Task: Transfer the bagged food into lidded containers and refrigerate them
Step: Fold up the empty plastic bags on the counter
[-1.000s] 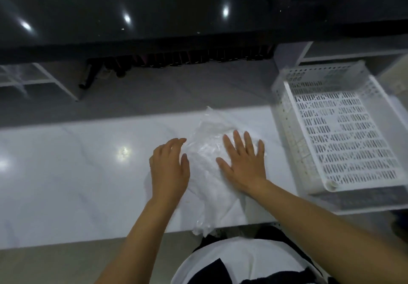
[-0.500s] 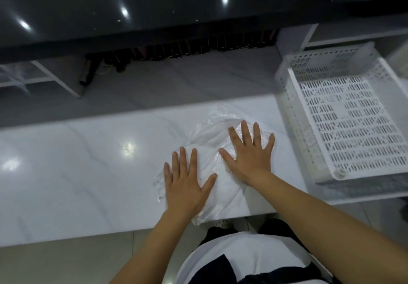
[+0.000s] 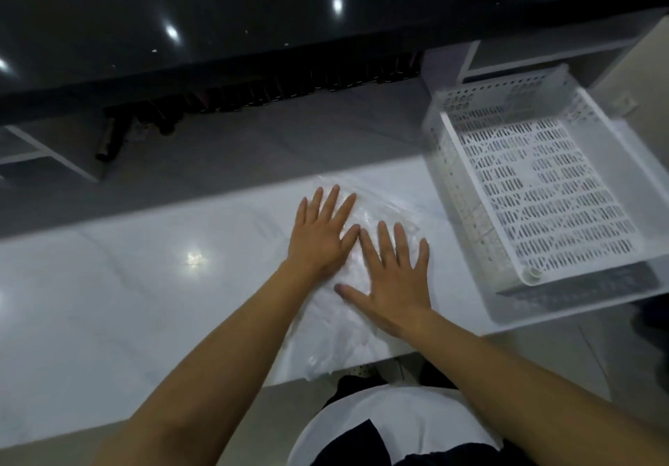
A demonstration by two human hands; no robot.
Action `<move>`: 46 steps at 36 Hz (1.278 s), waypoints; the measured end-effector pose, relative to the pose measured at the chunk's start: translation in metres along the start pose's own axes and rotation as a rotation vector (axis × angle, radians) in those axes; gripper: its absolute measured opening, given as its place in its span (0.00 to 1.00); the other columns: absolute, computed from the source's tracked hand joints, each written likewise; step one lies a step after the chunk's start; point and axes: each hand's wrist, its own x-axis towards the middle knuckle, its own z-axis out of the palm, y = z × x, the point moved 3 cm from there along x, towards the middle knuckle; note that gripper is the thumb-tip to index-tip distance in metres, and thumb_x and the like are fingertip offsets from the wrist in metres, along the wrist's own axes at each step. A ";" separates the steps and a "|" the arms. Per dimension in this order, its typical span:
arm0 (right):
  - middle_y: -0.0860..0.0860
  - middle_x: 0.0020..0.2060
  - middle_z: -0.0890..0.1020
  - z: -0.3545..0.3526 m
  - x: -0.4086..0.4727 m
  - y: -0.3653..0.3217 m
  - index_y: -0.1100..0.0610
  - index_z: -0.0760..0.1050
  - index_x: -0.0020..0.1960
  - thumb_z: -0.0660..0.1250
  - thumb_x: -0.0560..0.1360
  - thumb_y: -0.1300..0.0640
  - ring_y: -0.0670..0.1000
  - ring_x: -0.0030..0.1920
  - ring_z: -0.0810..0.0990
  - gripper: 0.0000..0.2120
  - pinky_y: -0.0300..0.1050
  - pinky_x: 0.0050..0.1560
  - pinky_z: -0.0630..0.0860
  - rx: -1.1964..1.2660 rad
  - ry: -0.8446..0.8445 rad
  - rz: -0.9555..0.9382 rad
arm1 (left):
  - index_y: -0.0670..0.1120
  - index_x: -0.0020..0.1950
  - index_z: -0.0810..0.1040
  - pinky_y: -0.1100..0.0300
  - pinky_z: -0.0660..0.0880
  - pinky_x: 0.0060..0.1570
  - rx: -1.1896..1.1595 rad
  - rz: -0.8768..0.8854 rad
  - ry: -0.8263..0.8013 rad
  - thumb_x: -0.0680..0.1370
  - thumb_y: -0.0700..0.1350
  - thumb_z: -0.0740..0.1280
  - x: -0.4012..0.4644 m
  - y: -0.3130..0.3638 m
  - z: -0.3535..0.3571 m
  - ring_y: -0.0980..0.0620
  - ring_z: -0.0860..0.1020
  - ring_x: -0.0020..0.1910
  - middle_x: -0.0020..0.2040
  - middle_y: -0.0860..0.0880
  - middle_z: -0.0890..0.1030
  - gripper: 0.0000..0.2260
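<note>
A clear, crumpled plastic bag (image 3: 336, 324) lies flat on the white marble counter (image 3: 126, 302), its near end hanging over the front edge. My left hand (image 3: 322, 233) presses on the bag's far part with straight, spread fingers. Just to its right and nearer to me, my right hand (image 3: 394, 277) lies flat on the bag as well, fingers spread. The two hands almost touch. I cannot tell whether anything is inside the bag. No lidded container is in view.
A white perforated plastic basket (image 3: 449, 161) stands at the counter's right end, nothing in it. Behind the counter runs a dark glossy panel (image 3: 253, 13) with a row of dark bottles (image 3: 253, 92) under it. Grey floor lies below.
My left hand slid away from me and to the right over the bag, ending beside my right hand. The right hand drew a little nearer to me. The bag lies flatter.
</note>
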 end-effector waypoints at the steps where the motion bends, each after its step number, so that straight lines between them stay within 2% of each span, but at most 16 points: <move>1: 0.53 0.79 0.33 0.001 -0.001 0.001 0.46 0.28 0.79 0.35 0.68 0.19 0.58 0.78 0.28 0.49 0.70 0.72 0.32 0.001 0.004 0.008 | 0.58 0.82 0.43 0.45 0.40 0.79 0.018 0.010 0.011 0.82 0.65 0.41 0.002 -0.003 0.003 0.47 0.40 0.81 0.83 0.52 0.43 0.29; 7: 0.56 0.81 0.43 0.001 -0.006 0.000 0.46 0.39 0.81 0.40 0.66 0.16 0.62 0.80 0.37 0.53 0.73 0.72 0.36 0.021 0.037 0.016 | 0.59 0.82 0.43 0.45 0.40 0.79 0.028 0.017 0.069 0.80 0.69 0.39 0.006 -0.010 0.012 0.47 0.39 0.81 0.83 0.52 0.42 0.31; 12: 0.57 0.81 0.45 0.000 -0.007 0.000 0.46 0.41 0.81 0.40 0.66 0.15 0.63 0.79 0.38 0.53 0.74 0.72 0.38 0.012 0.022 0.028 | 0.61 0.81 0.45 0.44 0.39 0.79 -0.002 0.024 0.058 0.80 0.70 0.41 0.006 -0.012 0.009 0.48 0.39 0.81 0.83 0.52 0.43 0.31; 16: 0.56 0.80 0.38 -0.001 -0.007 0.001 0.44 0.36 0.81 0.38 0.64 0.15 0.62 0.78 0.31 0.54 0.73 0.71 0.33 0.004 -0.021 0.028 | 0.59 0.79 0.59 0.51 0.47 0.79 -0.283 0.014 0.149 0.82 0.63 0.54 -0.005 -0.015 -0.007 0.52 0.48 0.81 0.82 0.54 0.54 0.26; 18: 0.55 0.79 0.34 -0.002 -0.007 0.003 0.42 0.31 0.79 0.36 0.62 0.14 0.61 0.76 0.27 0.53 0.73 0.70 0.31 0.010 -0.046 0.020 | 0.57 0.77 0.64 0.50 0.53 0.77 -0.337 -0.039 0.251 0.81 0.59 0.60 -0.015 -0.020 -0.018 0.48 0.57 0.80 0.80 0.52 0.61 0.25; 20: 0.53 0.79 0.33 -0.008 -0.008 0.005 0.39 0.31 0.78 0.36 0.63 0.15 0.59 0.76 0.25 0.51 0.71 0.70 0.30 0.036 -0.059 -0.003 | 0.56 0.77 0.65 0.47 0.58 0.75 -0.352 -0.166 0.277 0.79 0.58 0.66 -0.028 -0.031 -0.023 0.46 0.62 0.77 0.79 0.50 0.64 0.27; 23: 0.52 0.81 0.41 -0.026 -0.010 0.006 0.37 0.42 0.80 0.40 0.68 0.18 0.59 0.79 0.33 0.45 0.70 0.72 0.34 0.029 0.078 -0.093 | 0.56 0.78 0.60 0.44 0.64 0.72 -0.380 -0.408 0.146 0.75 0.59 0.71 -0.047 -0.052 -0.021 0.43 0.63 0.76 0.79 0.48 0.63 0.35; 25: 0.50 0.82 0.44 -0.032 -0.008 0.007 0.36 0.46 0.79 0.43 0.71 0.20 0.60 0.80 0.35 0.41 0.71 0.73 0.35 -0.001 0.113 -0.169 | 0.53 0.78 0.60 0.44 0.68 0.69 -0.366 -0.467 0.058 0.73 0.57 0.73 -0.053 -0.060 -0.023 0.41 0.66 0.73 0.76 0.47 0.66 0.37; 30: 0.49 0.80 0.35 -0.013 0.000 0.016 0.32 0.31 0.76 0.37 0.70 0.20 0.59 0.77 0.29 0.39 0.72 0.71 0.32 -0.053 -0.059 -0.256 | 0.52 0.74 0.66 0.52 0.74 0.57 -0.441 -0.493 -0.074 0.71 0.48 0.77 -0.049 -0.064 -0.033 0.42 0.74 0.62 0.70 0.46 0.67 0.34; 33: 0.49 0.80 0.35 -0.005 0.000 0.017 0.33 0.31 0.76 0.38 0.71 0.20 0.59 0.77 0.29 0.38 0.72 0.71 0.31 -0.043 -0.031 -0.256 | 0.51 0.72 0.68 0.53 0.77 0.53 -0.554 -0.534 -0.132 0.69 0.44 0.78 -0.043 -0.064 -0.042 0.43 0.77 0.56 0.66 0.45 0.70 0.34; 36: 0.48 0.80 0.37 -0.001 0.001 0.017 0.33 0.34 0.77 0.40 0.71 0.20 0.59 0.78 0.30 0.39 0.73 0.71 0.31 -0.032 -0.007 -0.253 | 0.52 0.69 0.70 0.57 0.77 0.39 -0.665 -0.579 -0.192 0.69 0.40 0.77 -0.036 -0.064 -0.052 0.48 0.78 0.46 0.59 0.48 0.75 0.31; 38: 0.48 0.80 0.36 0.000 0.003 0.018 0.32 0.34 0.77 0.40 0.71 0.19 0.58 0.78 0.29 0.39 0.72 0.71 0.31 -0.023 -0.006 -0.249 | 0.51 0.67 0.75 0.59 0.77 0.36 -0.768 -0.556 -0.227 0.69 0.39 0.76 -0.033 -0.059 -0.058 0.50 0.79 0.44 0.56 0.49 0.79 0.27; 41: 0.45 0.78 0.32 -0.002 0.005 0.018 0.30 0.32 0.75 0.39 0.69 0.18 0.56 0.76 0.25 0.39 0.70 0.69 0.27 0.006 -0.038 -0.241 | 0.51 0.68 0.77 0.58 0.79 0.42 -0.839 -0.442 -0.195 0.70 0.37 0.73 -0.036 -0.042 -0.069 0.50 0.81 0.48 0.55 0.50 0.82 0.27; 43: 0.44 0.78 0.32 -0.007 0.008 0.017 0.29 0.34 0.75 0.42 0.70 0.19 0.55 0.77 0.26 0.39 0.69 0.70 0.26 0.045 -0.082 -0.241 | 0.55 0.71 0.75 0.58 0.78 0.46 -0.770 -0.348 -0.139 0.71 0.36 0.72 -0.044 -0.027 -0.074 0.51 0.80 0.50 0.57 0.51 0.81 0.30; 45: 0.44 0.80 0.38 -0.016 0.010 0.019 0.32 0.42 0.77 0.49 0.75 0.26 0.53 0.79 0.32 0.35 0.67 0.72 0.27 0.139 -0.133 -0.245 | 0.57 0.72 0.73 0.58 0.78 0.48 -0.627 -0.251 -0.080 0.71 0.36 0.70 -0.053 -0.009 -0.075 0.52 0.78 0.50 0.55 0.52 0.79 0.31; 46: 0.45 0.81 0.44 -0.022 0.010 0.022 0.34 0.50 0.78 0.54 0.78 0.32 0.51 0.80 0.37 0.31 0.64 0.73 0.29 0.272 -0.136 -0.237 | 0.59 0.73 0.71 0.56 0.78 0.49 -0.547 -0.202 -0.063 0.72 0.38 0.69 -0.059 0.002 -0.075 0.51 0.78 0.49 0.53 0.52 0.78 0.31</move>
